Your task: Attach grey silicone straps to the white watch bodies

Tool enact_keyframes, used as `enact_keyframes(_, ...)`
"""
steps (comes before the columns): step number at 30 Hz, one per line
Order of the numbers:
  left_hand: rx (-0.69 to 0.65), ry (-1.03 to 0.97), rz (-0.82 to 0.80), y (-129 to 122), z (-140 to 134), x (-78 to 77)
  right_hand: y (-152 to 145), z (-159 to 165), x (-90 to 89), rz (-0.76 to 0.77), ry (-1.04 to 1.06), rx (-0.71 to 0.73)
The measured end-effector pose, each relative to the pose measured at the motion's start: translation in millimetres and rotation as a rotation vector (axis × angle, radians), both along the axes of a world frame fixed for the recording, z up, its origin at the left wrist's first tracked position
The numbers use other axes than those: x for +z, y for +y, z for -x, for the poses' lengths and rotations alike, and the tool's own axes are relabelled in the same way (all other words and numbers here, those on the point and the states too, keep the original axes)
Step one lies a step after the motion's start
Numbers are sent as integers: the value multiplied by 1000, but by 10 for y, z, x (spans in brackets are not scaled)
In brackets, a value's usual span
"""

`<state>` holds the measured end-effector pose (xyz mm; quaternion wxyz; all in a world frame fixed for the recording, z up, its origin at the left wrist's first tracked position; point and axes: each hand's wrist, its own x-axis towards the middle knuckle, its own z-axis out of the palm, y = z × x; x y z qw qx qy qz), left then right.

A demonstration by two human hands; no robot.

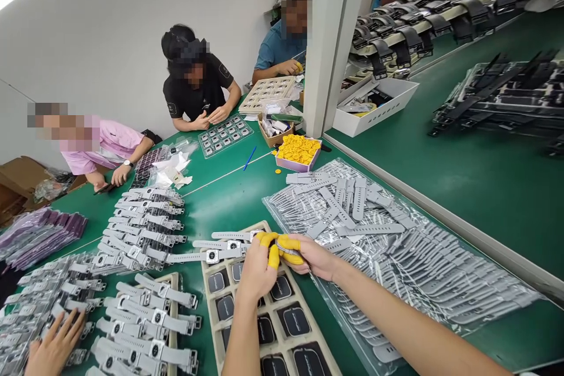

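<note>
My left hand (259, 264) and my right hand (311, 255) meet above a cream tray (215, 335), with yellow finger cots on the fingertips. Between them they pinch a grey watch strap (288, 251), mostly hidden by the fingers; whether a watch case is attached I cannot tell. Square dark watch cases (295, 322) sit in the tray's compartments. Across its far end lie watches with grey straps (212, 256). Right of my hands, loose grey straps (359, 200) lie on plastic-wrapped rows of straps (440, 276).
Grey-strapped watches (150, 317) fill trays on the left, where a co-worker's hand (57, 341) rests. Beyond are a box of yellow finger cots (299, 150), a blue pen (249, 158) and co-workers (198, 88). A white post (326, 41) and ledge border the right side.
</note>
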<state>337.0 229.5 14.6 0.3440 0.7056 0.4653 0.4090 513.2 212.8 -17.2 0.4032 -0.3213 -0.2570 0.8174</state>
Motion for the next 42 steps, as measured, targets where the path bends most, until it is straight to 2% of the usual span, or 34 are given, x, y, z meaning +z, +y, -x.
enact_keyframes(4,19,-2,76,41,12,-9,-5,11,65,0,25,-87)
enact_keyframes(8,11,-58,143,89,41,-65,-22,8,154,-22,-2,-31)
enact_keyframes(12,149,-280,146,162,132,-135,-22,14,223,-29,-47,76)
enact_keyframes(16,292,-383,84,310,370,-89,-14,11,248,-28,-127,183)
enact_keyframes(19,433,-516,111,369,427,-52,-12,-18,245,-30,-120,151)
enact_keyframes(21,369,-490,243,330,338,-75,-9,-32,235,-63,-66,28)
enact_keyframes(23,165,-320,319,245,195,-130,-5,-28,221,-125,-17,-106)
enact_keyframes(26,-116,-8,149,127,32,-210,-7,1,201,-215,24,-213)
enact_keyframes(28,-198,117,12,96,10,-245,-15,9,195,-229,42,-220)
enact_keyframes(30,-222,163,-52,100,39,-264,-24,-2,195,-220,45,-184)
enact_keyframes(35,-290,215,-124,158,122,-274,-28,-52,192,-155,-26,11)
enact_keyframes(38,-319,193,-138,174,125,-267,-20,-36,180,-127,-12,-24)
enact_keyframes(42,-246,157,-99,148,97,-251,-20,23,186,-105,55,-98)
